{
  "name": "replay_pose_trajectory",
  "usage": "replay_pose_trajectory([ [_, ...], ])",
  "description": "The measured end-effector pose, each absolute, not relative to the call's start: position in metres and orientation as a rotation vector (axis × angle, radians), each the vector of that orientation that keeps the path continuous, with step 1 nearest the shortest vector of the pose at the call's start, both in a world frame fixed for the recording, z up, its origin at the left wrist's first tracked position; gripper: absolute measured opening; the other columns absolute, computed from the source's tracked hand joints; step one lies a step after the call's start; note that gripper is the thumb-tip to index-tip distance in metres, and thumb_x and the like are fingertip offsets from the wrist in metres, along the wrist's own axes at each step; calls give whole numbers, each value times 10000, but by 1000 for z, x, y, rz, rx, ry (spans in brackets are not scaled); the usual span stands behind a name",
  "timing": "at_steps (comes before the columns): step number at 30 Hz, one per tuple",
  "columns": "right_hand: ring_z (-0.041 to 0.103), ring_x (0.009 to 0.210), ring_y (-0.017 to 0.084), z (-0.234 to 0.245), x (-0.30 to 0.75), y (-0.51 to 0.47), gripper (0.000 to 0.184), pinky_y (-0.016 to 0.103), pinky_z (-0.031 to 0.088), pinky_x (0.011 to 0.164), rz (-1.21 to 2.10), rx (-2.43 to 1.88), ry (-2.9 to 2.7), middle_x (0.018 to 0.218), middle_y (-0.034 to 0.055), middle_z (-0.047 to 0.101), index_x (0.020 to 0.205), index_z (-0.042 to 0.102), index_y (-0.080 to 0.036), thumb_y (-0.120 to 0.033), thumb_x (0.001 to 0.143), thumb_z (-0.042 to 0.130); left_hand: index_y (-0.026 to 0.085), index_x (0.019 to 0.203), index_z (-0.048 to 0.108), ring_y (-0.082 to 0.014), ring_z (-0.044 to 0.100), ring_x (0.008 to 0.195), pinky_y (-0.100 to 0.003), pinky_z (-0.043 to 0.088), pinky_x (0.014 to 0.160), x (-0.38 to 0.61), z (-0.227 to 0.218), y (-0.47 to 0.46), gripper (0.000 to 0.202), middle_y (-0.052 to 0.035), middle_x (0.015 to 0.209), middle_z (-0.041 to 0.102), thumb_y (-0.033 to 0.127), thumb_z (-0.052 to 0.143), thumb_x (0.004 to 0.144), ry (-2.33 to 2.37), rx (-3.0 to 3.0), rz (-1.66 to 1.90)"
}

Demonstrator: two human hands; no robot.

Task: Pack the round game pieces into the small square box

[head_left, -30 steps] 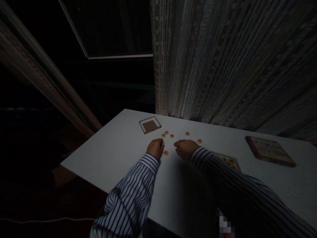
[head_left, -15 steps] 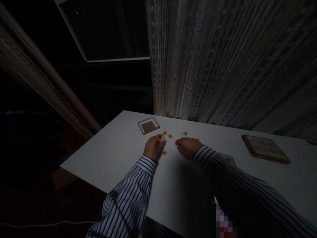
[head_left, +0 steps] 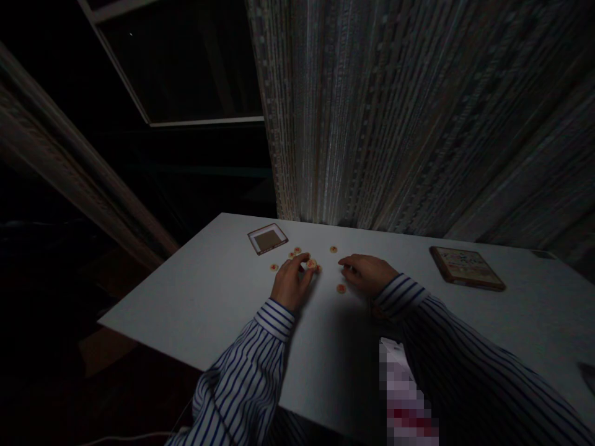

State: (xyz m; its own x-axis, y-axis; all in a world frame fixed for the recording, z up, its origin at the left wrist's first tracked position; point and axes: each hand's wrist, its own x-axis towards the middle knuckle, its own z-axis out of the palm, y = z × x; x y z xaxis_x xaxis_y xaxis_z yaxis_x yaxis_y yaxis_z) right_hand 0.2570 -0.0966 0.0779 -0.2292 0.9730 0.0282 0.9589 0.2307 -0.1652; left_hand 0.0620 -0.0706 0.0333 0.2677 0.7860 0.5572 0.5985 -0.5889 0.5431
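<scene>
My left hand [head_left: 289, 282] pinches a pale round game piece [head_left: 311, 264] with a red mark between thumb and fingers, just over the white table [head_left: 186, 297]. Partly behind it another piece [head_left: 318, 269] shows. More such discs lie left of and beyond this hand, among them one piece [head_left: 274, 267] and another piece [head_left: 297, 250]. My right hand [head_left: 369, 272] hovers with thumb and fingers apart, nothing visible between them. Nearest to it is a disc [head_left: 341, 288] below the thumb; a further disc [head_left: 333, 249] lies beyond the fingertips.
A brown-framed shallow tray or lid [head_left: 268, 239] lies at the back left. On the right rests a flat box [head_left: 466, 267] with a printed top. String curtains [head_left: 334, 124] hang along the table's far edge. Below my right forearm, a pixelated patch hides something.
My right hand has drawn away from the piece at its fingertips and opened. My left hand still pinches a piece, now held out to the right. Several discs have shifted, and the view has turned right.
</scene>
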Motion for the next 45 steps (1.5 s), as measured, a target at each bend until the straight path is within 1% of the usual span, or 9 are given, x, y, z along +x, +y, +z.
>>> replay_pose_trajectory([
  [5,604,899,183,79,277,-113,357,286,435,782,140,-1887,-2262,1046,68,654,1101,600,-181,-277,813,412,168,1008,546,-144,586,755,-290,485,712,82,36,-81,223,-67,937,650,241,523,799,1242,2302,1211],
  [9,615,866,186,76,292,-126,350,290,450,763,114,-1898,-2181,993,67,671,1079,613,-176,-283,809,417,164,1022,535,-147,584,776,-288,484,720,97,34,-88,239,-65,930,644,234,529,793,1192,2315,1202],
  [16,611,928,197,63,317,-142,321,308,454,821,125,-1853,-2066,1016,89,669,1016,634,-141,-256,804,421,169,1022,532,-136,576,755,-285,476,747,120,28,-97,241,-47,922,640,228,543,789,1149,2336,1157],
  [19,623,890,196,56,325,-149,292,313,470,794,124,-1839,-1990,966,85,684,961,648,-148,-252,796,431,172,1021,533,-136,573,747,-285,476,744,127,25,-99,241,-48,919,641,237,545,789,1117,2335,1153],
  [23,633,828,177,44,337,-158,260,299,486,754,137,-1765,-1881,912,59,695,912,652,-176,-278,791,445,183,1032,531,-138,569,739,-289,475,737,135,20,-100,254,-47,914,642,249,548,787,1109,2333,1111],
  [33,630,666,170,19,355,-170,270,293,505,601,136,-1749,-1637,784,44,697,855,649,-201,-359,786,440,188,1048,525,-141,569,769,-282,470,733,158,8,-102,261,-34,875,631,220,533,789,1111,2305,999],
  [35,631,668,168,14,357,-171,281,292,507,597,142,-1729,-1609,781,47,695,857,645,-195,-370,792,436,184,1055,521,-143,562,773,-287,465,744,163,7,-104,273,-37,897,632,210,538,784,1097,2309,973],
  [39,634,704,168,8,358,-173,275,299,511,638,140,-1663,-1581,798,52,695,858,644,-185,-367,793,449,191,1072,516,-150,555,794,-308,452,776,173,8,-107,294,-41,944,632,207,554,781,1083,2327,943],
  [45,634,685,171,2,359,-174,244,316,523,633,207,-1622,-1516,779,41,700,813,652,-207,-364,762,472,200,1061,542,-168,558,801,-328,438,765,185,7,-111,254,-47,905,636,287,509,824,1117,2345,894],
])
